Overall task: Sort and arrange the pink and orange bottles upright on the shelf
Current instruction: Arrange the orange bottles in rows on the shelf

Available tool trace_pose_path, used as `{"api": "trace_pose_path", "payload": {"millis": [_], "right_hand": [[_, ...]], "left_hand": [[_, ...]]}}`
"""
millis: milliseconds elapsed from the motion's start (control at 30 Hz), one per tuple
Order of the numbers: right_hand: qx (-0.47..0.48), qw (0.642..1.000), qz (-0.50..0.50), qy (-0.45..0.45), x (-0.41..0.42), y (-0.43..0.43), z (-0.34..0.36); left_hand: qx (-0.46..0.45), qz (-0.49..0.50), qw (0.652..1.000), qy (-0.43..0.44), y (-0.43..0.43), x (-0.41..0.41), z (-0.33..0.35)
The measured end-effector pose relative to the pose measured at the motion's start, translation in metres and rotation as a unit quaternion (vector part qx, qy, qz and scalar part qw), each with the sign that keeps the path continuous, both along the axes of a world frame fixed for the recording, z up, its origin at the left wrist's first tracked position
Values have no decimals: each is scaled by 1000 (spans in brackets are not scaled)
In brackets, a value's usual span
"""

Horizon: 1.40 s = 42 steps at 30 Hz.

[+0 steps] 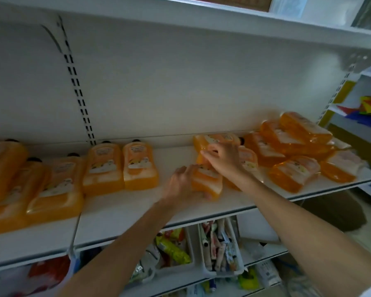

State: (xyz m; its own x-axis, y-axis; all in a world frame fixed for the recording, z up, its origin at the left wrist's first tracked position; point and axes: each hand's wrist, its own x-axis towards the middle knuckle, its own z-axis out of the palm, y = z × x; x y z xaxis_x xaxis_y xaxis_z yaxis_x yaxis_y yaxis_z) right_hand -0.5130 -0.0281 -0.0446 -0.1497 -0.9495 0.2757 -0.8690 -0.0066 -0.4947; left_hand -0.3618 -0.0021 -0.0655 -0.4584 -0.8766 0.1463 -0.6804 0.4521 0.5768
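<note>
Several orange bottles stand upright on the white shelf (124, 213) at the left, among them a pair (120, 166) near the slotted upright. At the right lies a heap of orange bottles (296, 142) on their sides. My left hand (180, 185) grips an orange bottle (208, 183) at mid-shelf, fingers round its left side. My right hand (223, 157) reaches over it and rests curled on another orange bottle (216, 140) lying behind. No pink bottle shows.
The upper shelf (223, 24) overhangs close above. Below, white bins (223, 249) hold tubes and packets. A neighbouring rack (364, 112) with coloured items stands at the right. Bare shelf surface lies between the upright pair and my left hand.
</note>
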Motion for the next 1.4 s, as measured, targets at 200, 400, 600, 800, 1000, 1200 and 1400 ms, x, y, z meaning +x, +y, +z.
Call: {"api": "trace_pose_path", "payload": {"millis": [200, 400, 600, 800, 1000, 1200, 1400], "right_hand": [[-32, 998, -12, -49, 12, -16, 37], [184, 979, -73, -39, -14, -12, 19], [4, 970, -97, -222, 41, -12, 45], [-53, 972, 46, -224, 117, -39, 66], [-53, 950, 161, -262, 220, -53, 61], [-37, 940, 233, -247, 292, -48, 46], [52, 958, 271, -79, 306, -51, 20]], "left_hand": [[-23, -25, 999, 1, 10, -7, 14], [-82, -48, 995, -16, 13, 21, 29], [-138, -16, 989, 45, 4, 59, 48], [-162, 85, 982, 47, -4, 132, 63], [-227, 176, 955, -68, 2, 231, 65], [-249, 201, 925, -204, 20, 294, 49], [-210, 227, 921, -238, 38, 303, 36]]}}
